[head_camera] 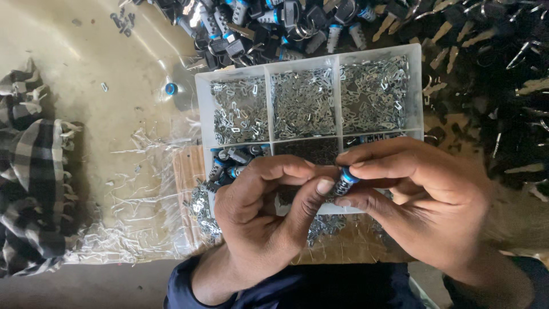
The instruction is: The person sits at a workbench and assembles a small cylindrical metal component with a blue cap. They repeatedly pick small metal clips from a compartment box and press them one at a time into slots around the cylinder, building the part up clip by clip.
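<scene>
Both hands meet over the front of a white plastic compartment tray (197, 109) on the tan table (86, 74). Right hand (423, 200) grip clamped w/ fingertips on a small ribbed metal cylinder w/ blue collar (345, 181); left hand (263, 206) thumb & forefinger pinched against its lower end. Back compartments hold shiny stamped metal clips (303, 103). Crinkled clear plastic film (137, 189) lies left, checked fringed cloth (31, 171) beyond.
</scene>
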A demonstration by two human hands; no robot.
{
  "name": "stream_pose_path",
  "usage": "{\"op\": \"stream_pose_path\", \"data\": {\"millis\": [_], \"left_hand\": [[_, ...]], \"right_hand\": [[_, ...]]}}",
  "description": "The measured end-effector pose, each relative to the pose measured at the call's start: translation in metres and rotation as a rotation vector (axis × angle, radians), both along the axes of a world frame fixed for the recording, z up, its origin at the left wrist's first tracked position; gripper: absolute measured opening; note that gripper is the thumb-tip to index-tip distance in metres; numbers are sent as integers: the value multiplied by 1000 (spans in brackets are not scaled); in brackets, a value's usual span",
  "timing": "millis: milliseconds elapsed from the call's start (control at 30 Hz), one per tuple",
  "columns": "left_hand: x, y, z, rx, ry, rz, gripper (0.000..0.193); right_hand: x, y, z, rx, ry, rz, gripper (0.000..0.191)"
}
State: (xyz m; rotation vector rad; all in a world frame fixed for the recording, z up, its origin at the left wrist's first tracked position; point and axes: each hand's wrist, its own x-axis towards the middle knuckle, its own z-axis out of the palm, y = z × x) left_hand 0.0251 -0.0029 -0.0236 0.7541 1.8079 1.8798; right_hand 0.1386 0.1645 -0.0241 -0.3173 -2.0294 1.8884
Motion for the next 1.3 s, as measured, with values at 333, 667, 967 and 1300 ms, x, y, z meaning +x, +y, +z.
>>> {"op": "stream_pose_path", "data": {"millis": [333,667,967,1300], "left_hand": [[1,-1,-2,14,46,5,18],[1,6,-8,35,155,40,27],[3,4,-12,46,144,15,29],[3,4,-5,6,89,10,34]], "right_hand": [[-1,0,2,108,-77,-26,27],[-3,-3,-6,100,19,-48,33],[1,1,-7,306,-69,-6,31],[-1,-1,-4,72,-79,-39,31]]}}
